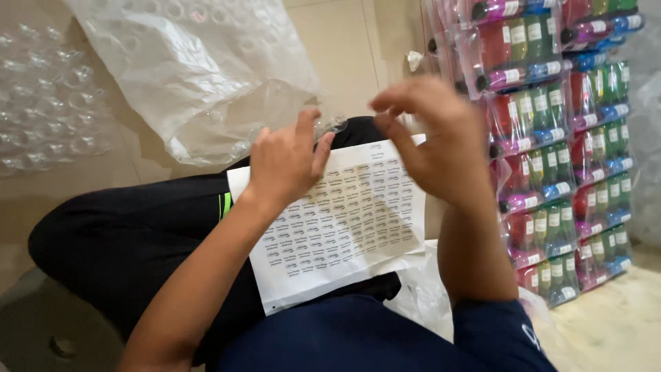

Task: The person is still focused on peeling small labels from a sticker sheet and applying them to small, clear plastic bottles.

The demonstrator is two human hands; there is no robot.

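Note:
A white sheet of small oval stickers (pixel 344 213) lies across my black-trousered leg (pixel 124 241). My left hand (pixel 286 162) is closed around a small clear plastic bottle (pixel 332 125), whose end pokes out past my fingers above the sheet's top edge. My right hand (pixel 434 138) hovers blurred over the sheet's upper right corner, fingers curled and pinched together; whether a sticker is between them I cannot tell.
A large clear plastic bag (pixel 200 76) with empty clear bottles lies on the tiled floor at upper left. More clear bottles (pixel 48 103) lie at far left. Stacked pouches of coloured bottles (pixel 558 138) fill the right side. A white bag (pixel 420 296) sits by my knee.

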